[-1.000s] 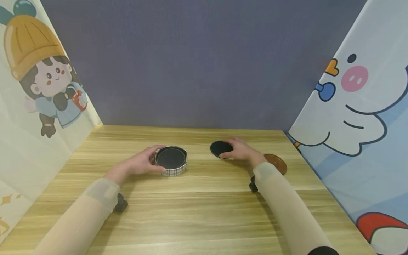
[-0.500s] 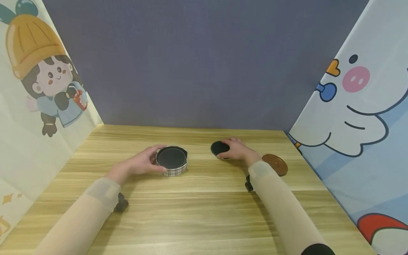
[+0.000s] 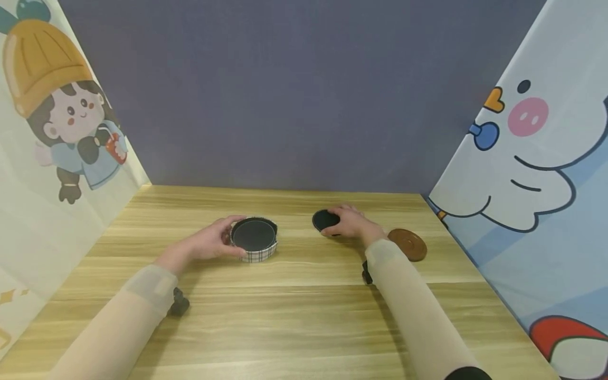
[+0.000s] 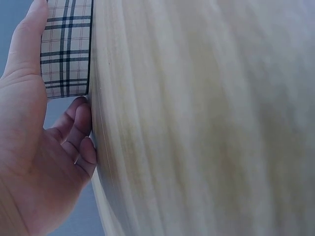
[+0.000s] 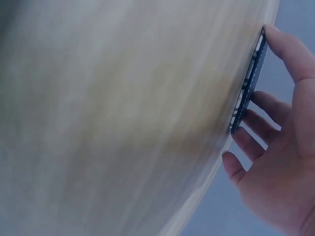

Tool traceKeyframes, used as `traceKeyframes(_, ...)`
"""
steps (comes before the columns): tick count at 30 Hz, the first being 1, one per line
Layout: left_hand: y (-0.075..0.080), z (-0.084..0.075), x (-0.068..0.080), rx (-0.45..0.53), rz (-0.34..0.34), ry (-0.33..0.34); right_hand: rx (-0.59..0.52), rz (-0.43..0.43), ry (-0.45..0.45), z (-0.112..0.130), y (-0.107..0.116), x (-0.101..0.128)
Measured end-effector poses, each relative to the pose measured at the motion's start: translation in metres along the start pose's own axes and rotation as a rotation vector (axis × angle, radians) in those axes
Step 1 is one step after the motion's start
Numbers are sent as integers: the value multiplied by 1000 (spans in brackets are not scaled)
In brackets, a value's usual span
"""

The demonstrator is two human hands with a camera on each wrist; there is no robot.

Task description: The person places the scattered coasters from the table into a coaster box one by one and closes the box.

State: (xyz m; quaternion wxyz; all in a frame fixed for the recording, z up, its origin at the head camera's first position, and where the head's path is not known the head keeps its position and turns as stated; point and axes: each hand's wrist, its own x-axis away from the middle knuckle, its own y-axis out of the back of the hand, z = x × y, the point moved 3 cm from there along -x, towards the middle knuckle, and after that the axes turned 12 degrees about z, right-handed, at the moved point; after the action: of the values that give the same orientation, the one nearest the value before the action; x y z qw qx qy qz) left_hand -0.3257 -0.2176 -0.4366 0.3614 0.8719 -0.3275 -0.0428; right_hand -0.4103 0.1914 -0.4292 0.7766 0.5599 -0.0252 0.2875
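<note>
On the left of the table, a round plaid coaster holder stands with a black coaster showing inside it. My left hand grips the holder from its left side, thumb along the front and fingers round the back. The left wrist view shows the thumb against the plaid wall. Farther right lies a loose round black coaster, flat at the table. Its right part is covered by my right hand, which holds it by the edge between thumb and fingers, as the right wrist view shows with the thin coaster.
A brown round disc lies to the right, beside my right forearm. The wood-grain table meets a dark grey panel at the back. Panels printed with cartoons stand on both sides.
My right wrist and forearm have swung a little to the left, baring more of the brown disc and covering slightly more of the loose coaster. The left hand and holder stay put.
</note>
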Motion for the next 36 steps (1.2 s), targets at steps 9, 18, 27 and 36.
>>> traceKeyframes(9,2,1,2,7,3,25,10,20,7,4,-5,5)
traceKeyframes(18,2,-1,2,-4,4,36,39,35,45,7,-12,17)
traceKeyframes(27,1,0,0,-7,3,31,71,41,95,14,-20,36)
traceKeyframes(36,1,-2,0,-16,-1,43,112,42,157,21,-33,53)
